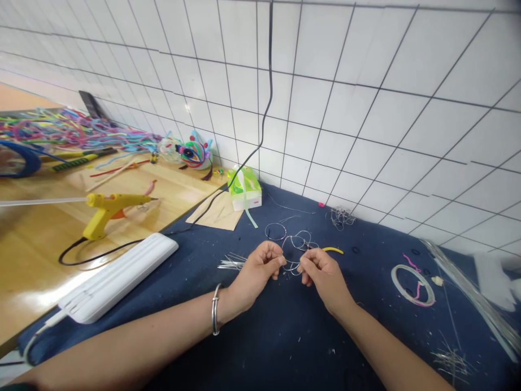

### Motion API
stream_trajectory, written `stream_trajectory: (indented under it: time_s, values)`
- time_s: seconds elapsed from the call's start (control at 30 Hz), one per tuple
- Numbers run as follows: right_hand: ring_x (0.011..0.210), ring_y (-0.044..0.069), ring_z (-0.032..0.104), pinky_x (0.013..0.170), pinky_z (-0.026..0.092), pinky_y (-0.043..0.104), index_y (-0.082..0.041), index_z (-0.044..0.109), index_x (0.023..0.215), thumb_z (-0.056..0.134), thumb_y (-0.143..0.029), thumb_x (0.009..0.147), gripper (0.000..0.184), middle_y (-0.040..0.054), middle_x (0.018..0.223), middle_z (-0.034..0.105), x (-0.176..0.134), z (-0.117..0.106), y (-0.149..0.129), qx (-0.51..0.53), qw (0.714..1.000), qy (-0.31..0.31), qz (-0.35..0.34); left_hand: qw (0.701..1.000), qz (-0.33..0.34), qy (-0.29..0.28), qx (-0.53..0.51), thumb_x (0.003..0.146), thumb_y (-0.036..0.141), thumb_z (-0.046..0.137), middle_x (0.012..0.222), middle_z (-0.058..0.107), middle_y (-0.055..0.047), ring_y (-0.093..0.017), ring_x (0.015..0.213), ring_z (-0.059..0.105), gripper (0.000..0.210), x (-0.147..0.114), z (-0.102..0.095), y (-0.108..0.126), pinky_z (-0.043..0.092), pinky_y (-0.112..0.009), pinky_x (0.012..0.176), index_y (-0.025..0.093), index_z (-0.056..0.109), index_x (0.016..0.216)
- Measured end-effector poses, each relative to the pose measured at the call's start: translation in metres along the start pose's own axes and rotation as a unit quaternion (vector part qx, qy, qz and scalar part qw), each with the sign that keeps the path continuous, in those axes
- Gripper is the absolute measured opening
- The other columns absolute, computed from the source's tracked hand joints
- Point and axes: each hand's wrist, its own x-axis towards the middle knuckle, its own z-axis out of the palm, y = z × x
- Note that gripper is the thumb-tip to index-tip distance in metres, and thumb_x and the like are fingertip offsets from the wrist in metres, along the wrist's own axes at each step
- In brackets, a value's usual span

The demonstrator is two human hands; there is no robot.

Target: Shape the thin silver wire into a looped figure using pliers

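Between my two hands is a thin silver wire bent into loops (293,264), low over the dark blue cloth. My left hand (262,266) pinches its left side between thumb and fingertips. On the opposite side my right hand (321,271) pinches the wire the same way. Just beyond the fingers lie more round wire loops (275,232). A tool with a yellow handle (334,250) shows behind my right hand, its other end hidden. Short cut wires (231,262) lie in a bundle left of my left hand.
A white power strip (122,277) and a yellow glue gun (114,206) lie at left. Tissues (244,188) stand against the tiled wall. A tangled wire bunch (342,216), a white ring (413,286) and long wires (472,298) are at right. Colourful pipe cleaners (73,130) fill the back left.
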Motion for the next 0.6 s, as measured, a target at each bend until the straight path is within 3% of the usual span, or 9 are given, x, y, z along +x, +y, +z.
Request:
stream_trajectory:
  time_s: [0.17,0.3,0.4,0.5,0.6]
  values:
    - [0.05,0.008,0.043,0.049,0.037,0.021,-0.02,0.051,0.079,0.05,-0.036,0.08,0.016,-0.0049,0.061,0.047,0.001,-0.003,0.001,-0.012,0.999,0.039,-0.023,0.992,-0.043,-0.121,0.013,0.077,0.024,0.057,0.066,0.05,0.003,-0.007,0.056,0.046,0.011,0.001,-0.002,0.001,0.037,-0.021,0.055,0.015,0.053,0.082]
    - [0.049,0.007,0.037,0.048,0.032,0.02,-0.02,0.053,0.078,0.05,-0.034,0.08,0.014,-0.0059,0.059,0.042,0.004,-0.01,-0.003,-0.043,0.999,0.006,-0.009,0.994,-0.051,-0.095,-0.006,0.077,0.03,0.059,0.077,0.056,-0.002,-0.009,0.063,0.05,0.02,0.006,-0.009,0.002,0.039,-0.022,0.057,0.016,0.056,0.09]
    - [0.054,0.007,0.037,0.051,0.032,0.02,-0.019,0.055,0.077,0.051,-0.032,0.079,0.014,-0.005,0.062,0.043,0.007,-0.013,-0.005,-0.06,0.998,-0.016,-0.008,0.994,-0.059,-0.077,-0.043,0.082,0.037,0.05,0.084,0.058,-0.005,-0.01,0.064,0.051,0.026,0.01,-0.014,0.004,0.038,-0.022,0.055,0.015,0.058,0.093]
    - [0.057,0.008,0.04,0.054,0.033,0.02,-0.019,0.057,0.076,0.052,-0.032,0.078,0.014,-0.0039,0.064,0.046,0.008,-0.014,-0.005,-0.081,0.996,-0.047,-0.001,0.987,-0.094,-0.111,-0.069,0.085,0.042,0.042,0.082,0.059,-0.007,-0.009,0.058,0.049,0.034,0.013,-0.017,0.006,0.036,-0.022,0.051,0.014,0.058,0.096]
    - [0.054,0.008,0.037,0.051,0.03,0.021,-0.018,0.059,0.075,0.054,-0.032,0.077,0.015,-0.004,0.06,0.045,0.008,-0.015,-0.007,-0.12,0.99,-0.073,0.011,0.982,-0.112,-0.153,-0.016,0.078,0.036,0.056,0.076,0.058,-0.003,-0.006,0.053,0.045,0.027,0.014,-0.017,0.004,0.032,-0.02,0.048,0.014,0.058,0.093]
